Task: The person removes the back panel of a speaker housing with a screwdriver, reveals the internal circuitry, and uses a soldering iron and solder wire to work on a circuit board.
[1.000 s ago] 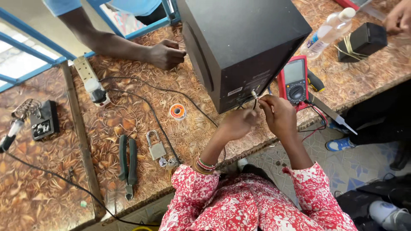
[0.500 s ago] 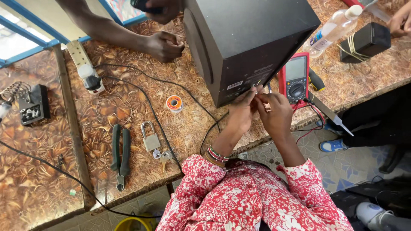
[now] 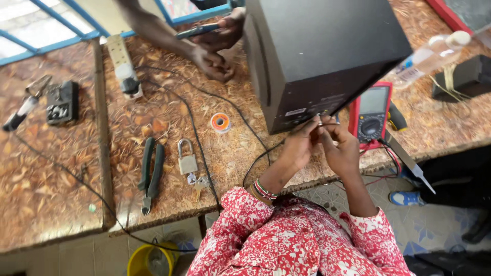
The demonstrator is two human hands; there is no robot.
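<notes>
My left hand (image 3: 298, 146) and my right hand (image 3: 341, 149) meet at the lower back edge of a big black speaker box (image 3: 327, 51) standing on the patterned table (image 3: 240, 153). The fingertips of both hands pinch thin wire ends (image 3: 320, 121) right against the box. A black cable (image 3: 258, 156) runs from under my left hand across the table. I wear red floral sleeves and a beaded band on my left wrist.
A red multimeter (image 3: 372, 112) lies right of my hands, a metal blade tool (image 3: 410, 162) beyond it. Left are a solder spool (image 3: 220, 122), padlock with keys (image 3: 187, 159), pliers (image 3: 151, 174) and power strip (image 3: 123, 65). Another person's hands (image 3: 217, 53) hold a dark tool.
My hands have risen to the box's lower edge and closed together on the wire. The other person's second hand has come in with a dark tool.
</notes>
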